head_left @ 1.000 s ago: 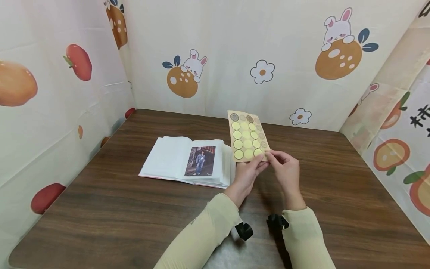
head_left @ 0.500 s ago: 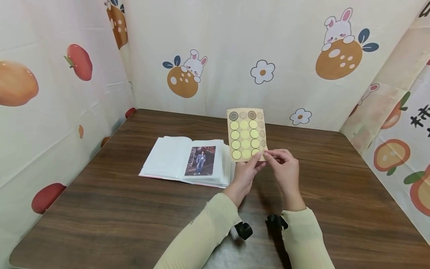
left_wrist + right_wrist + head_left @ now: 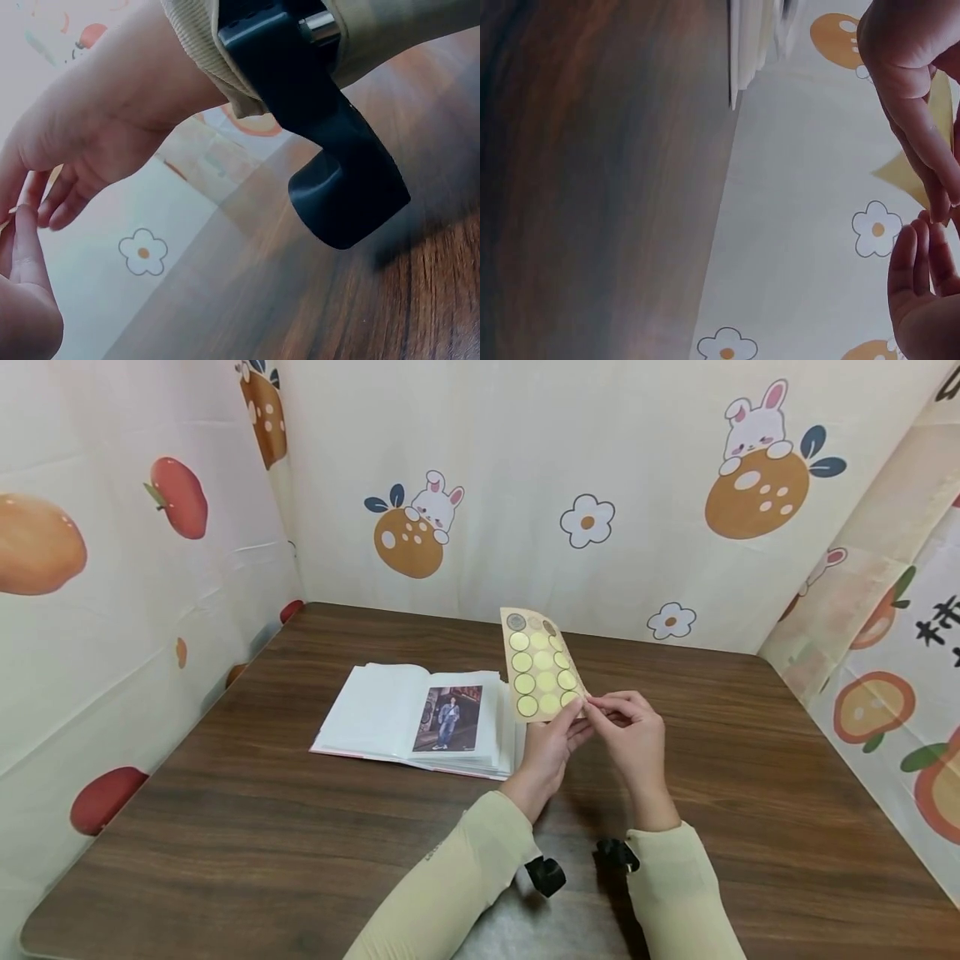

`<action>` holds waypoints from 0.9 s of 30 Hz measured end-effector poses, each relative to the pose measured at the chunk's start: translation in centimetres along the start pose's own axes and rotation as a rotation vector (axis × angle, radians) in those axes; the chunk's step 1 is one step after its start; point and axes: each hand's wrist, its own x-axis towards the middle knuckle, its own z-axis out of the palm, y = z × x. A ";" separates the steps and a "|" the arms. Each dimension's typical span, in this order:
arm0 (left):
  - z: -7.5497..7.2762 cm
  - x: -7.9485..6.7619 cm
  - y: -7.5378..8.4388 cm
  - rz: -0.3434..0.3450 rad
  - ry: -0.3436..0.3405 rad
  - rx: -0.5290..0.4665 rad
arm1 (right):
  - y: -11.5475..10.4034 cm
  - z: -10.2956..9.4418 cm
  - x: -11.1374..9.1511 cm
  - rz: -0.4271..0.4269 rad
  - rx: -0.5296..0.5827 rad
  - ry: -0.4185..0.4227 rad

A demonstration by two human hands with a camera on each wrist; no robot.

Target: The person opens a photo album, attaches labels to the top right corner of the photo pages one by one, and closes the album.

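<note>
A tan sheet of round stickers (image 3: 543, 664), most of them yellow, is held upright above the table. My left hand (image 3: 546, 756) grips it by the lower edge, thumb in front. At the lower right corner, the right hand (image 3: 636, 743) pinches the sheet between thumb and forefinger, fingertips right beside the left thumb. The sheet's right side bends back, hiding the small stickers there. In the right wrist view, the left hand (image 3: 915, 97) covers much of the sheet (image 3: 907, 176), and the right hand's (image 3: 926, 307) fingertips meet it from below.
An open photo album (image 3: 375, 714) lies left of the hands, with a photo (image 3: 447, 718) on its right page. Under everything is a dark wood table (image 3: 225, 827). A printed curtain (image 3: 510, 485) rises behind it and at both sides. Each wrist wears a black camera mount (image 3: 545, 876).
The sheet swung flat toward the head camera half a second ago and now curls back along its right side. The right hand has shifted slightly left; the left hand has stayed nearly still.
</note>
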 end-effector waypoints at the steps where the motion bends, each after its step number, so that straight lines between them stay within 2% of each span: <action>1: 0.0 0.0 0.0 -0.005 0.000 -0.008 | 0.4 0.0 0.0 -0.010 0.000 0.007; 6: -0.2 0.2 0.0 -0.001 0.002 -0.002 | 1.0 0.0 0.0 -0.091 -0.025 0.037; 16: -0.1 0.3 -0.4 0.048 0.017 0.059 | 1.4 0.0 0.3 -0.194 -0.204 0.090; 27: -0.4 0.7 -1.4 0.117 -0.010 0.104 | 1.5 0.0 0.2 -0.202 -0.272 0.153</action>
